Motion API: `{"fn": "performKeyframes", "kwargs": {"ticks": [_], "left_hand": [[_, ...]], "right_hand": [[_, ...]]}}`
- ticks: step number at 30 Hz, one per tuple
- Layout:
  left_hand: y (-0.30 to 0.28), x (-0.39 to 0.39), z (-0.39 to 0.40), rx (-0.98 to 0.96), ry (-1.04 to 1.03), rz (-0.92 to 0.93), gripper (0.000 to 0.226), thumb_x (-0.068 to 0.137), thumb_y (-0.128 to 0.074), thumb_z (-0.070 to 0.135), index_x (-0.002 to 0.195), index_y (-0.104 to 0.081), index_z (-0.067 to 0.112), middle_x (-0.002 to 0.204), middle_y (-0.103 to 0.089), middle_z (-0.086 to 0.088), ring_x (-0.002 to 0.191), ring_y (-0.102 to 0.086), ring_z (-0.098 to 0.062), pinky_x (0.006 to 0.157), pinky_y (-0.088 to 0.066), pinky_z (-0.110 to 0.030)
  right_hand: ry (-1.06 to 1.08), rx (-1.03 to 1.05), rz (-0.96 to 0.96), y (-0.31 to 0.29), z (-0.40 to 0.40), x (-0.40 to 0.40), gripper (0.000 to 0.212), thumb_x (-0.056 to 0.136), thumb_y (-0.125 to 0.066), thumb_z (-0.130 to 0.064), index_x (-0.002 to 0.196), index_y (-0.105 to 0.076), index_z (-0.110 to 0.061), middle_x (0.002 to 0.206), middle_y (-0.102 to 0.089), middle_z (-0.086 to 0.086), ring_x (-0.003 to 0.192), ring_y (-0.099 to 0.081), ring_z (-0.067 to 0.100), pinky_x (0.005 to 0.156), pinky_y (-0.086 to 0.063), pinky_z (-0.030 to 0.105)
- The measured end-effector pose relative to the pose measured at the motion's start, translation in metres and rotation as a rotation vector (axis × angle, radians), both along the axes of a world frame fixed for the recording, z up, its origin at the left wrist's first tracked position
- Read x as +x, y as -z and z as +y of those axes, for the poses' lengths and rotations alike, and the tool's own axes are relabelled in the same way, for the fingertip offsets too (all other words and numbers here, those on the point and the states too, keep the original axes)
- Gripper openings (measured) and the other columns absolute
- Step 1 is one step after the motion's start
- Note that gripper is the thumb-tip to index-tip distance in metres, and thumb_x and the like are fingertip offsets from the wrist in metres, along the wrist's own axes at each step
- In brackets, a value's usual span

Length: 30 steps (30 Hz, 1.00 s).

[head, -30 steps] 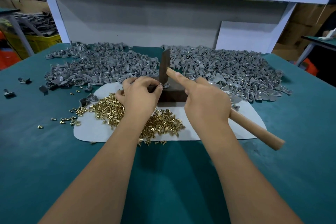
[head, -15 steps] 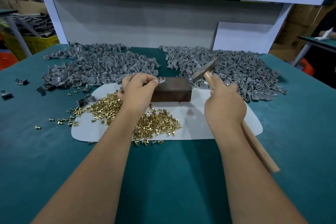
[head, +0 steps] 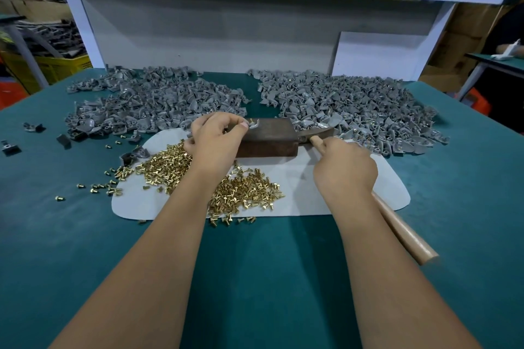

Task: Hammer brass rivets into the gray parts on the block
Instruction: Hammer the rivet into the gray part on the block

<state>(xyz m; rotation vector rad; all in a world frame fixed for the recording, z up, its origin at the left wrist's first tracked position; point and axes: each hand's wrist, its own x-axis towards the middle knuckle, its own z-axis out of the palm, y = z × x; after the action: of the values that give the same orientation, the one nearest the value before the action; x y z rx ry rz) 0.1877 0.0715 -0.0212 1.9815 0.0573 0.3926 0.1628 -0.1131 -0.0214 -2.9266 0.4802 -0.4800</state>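
A dark brown block (head: 269,137) lies on a white mat (head: 317,178) in the middle of the green table. My left hand (head: 215,142) pinches a small gray part (head: 253,124) at the block's top left corner. My right hand (head: 344,168) grips a hammer by its wooden handle (head: 402,231). The dark hammer head (head: 316,133) lies low, just right of the block, against the right gray pile. A heap of brass rivets (head: 175,167) spreads over the mat's left half, partly under my left forearm.
Two big piles of gray parts sit behind the mat, one at the left (head: 153,102) and one at the right (head: 354,105). Loose rivets (head: 99,187) and dark bits (head: 34,127) lie on the table's left. A white shelf frame (head: 82,25) stands behind.
The hammer swung from upright over the block down to the right, and its head now lies low beside the block. My left hand stayed at the block's left corner with the gray part.
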Motion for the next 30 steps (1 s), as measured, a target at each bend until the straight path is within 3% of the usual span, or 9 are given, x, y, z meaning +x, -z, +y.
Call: {"fn": "performKeyframes", "kwargs": {"ticks": [3,5,8,10,13,17,23,30], "left_hand": [[0.004,0.002,-0.001,0.069,-0.026,-0.033,0.014,0.093,-0.061,0.035,0.079,-0.063,0.037,0.093,-0.024,0.040,0.115,-0.024,-0.010,0.113,-0.017,-0.043],[0.007,0.005,-0.002,0.157,-0.038,-0.078,0.011,0.092,-0.064,0.036,0.081,-0.063,0.038,0.091,-0.029,0.041,0.123,-0.025,-0.007,0.111,-0.015,-0.042],[0.011,0.009,-0.003,0.278,-0.042,-0.101,0.007,0.090,-0.065,0.037,0.084,-0.063,0.039,0.093,-0.047,0.033,0.127,-0.025,-0.006,0.106,-0.013,-0.043],[0.013,0.011,-0.004,0.334,-0.045,-0.112,0.004,0.090,-0.066,0.037,0.086,-0.064,0.039,0.105,-0.056,0.026,0.128,-0.026,-0.010,0.105,-0.013,-0.045],[0.015,0.013,-0.003,0.384,-0.045,-0.152,0.003,0.089,-0.066,0.038,0.088,-0.065,0.040,0.117,-0.062,0.020,0.129,-0.027,-0.015,0.100,-0.013,-0.042],[0.015,0.015,-0.003,0.384,-0.022,-0.146,0.005,0.090,-0.065,0.041,0.089,-0.069,0.039,0.118,-0.062,0.019,0.131,-0.027,-0.017,0.104,-0.014,-0.046],[0.014,0.018,-0.002,0.370,-0.026,-0.125,0.011,0.091,-0.063,0.040,0.093,-0.072,0.036,0.120,-0.061,0.018,0.132,-0.026,-0.017,0.107,-0.016,-0.051],[0.015,0.019,-0.003,0.325,-0.019,-0.097,0.007,0.090,-0.064,0.038,0.085,-0.067,0.040,0.108,-0.054,0.026,0.131,-0.026,-0.015,0.108,-0.015,-0.055]], "right_hand": [[0.014,-0.052,-0.049,0.000,0.004,-0.002,0.024,0.093,-0.049,-0.026,0.108,-0.066,-0.018,0.113,-0.056,0.014,0.108,-0.047,0.034,0.083,-0.035,0.037],[-0.006,-0.036,-0.170,-0.002,0.010,-0.001,0.025,0.094,-0.049,-0.031,0.105,-0.067,-0.018,0.111,-0.053,0.011,0.106,-0.043,0.032,0.088,-0.034,0.039],[-0.205,0.102,-0.193,-0.009,0.029,0.005,0.031,0.099,-0.038,-0.039,0.086,-0.059,-0.019,0.092,-0.056,0.003,0.095,-0.048,0.025,0.086,-0.041,0.038],[-0.305,0.161,-0.165,-0.012,0.043,0.014,0.038,0.101,-0.031,-0.040,0.078,-0.053,-0.019,0.082,-0.058,0.002,0.090,-0.051,0.024,0.083,-0.043,0.038],[-0.351,0.129,-0.159,-0.013,0.054,0.029,0.044,0.101,-0.026,-0.044,0.078,-0.054,-0.018,0.086,-0.064,0.008,0.095,-0.051,0.030,0.081,-0.036,0.039],[-0.349,0.021,-0.133,-0.010,0.061,0.046,0.052,0.099,-0.029,-0.049,0.090,-0.065,-0.014,0.093,-0.067,0.010,0.102,-0.051,0.032,0.089,-0.035,0.042],[-0.348,-0.084,-0.178,-0.003,0.063,0.055,0.046,0.100,-0.030,-0.040,0.093,-0.066,-0.013,0.092,-0.068,0.008,0.097,-0.053,0.030,0.087,-0.037,0.040],[-0.277,-0.182,-0.231,0.004,0.070,0.052,0.045,0.101,-0.028,-0.032,0.094,-0.065,-0.009,0.092,-0.068,0.010,0.094,-0.052,0.030,0.083,-0.035,0.040]]}}
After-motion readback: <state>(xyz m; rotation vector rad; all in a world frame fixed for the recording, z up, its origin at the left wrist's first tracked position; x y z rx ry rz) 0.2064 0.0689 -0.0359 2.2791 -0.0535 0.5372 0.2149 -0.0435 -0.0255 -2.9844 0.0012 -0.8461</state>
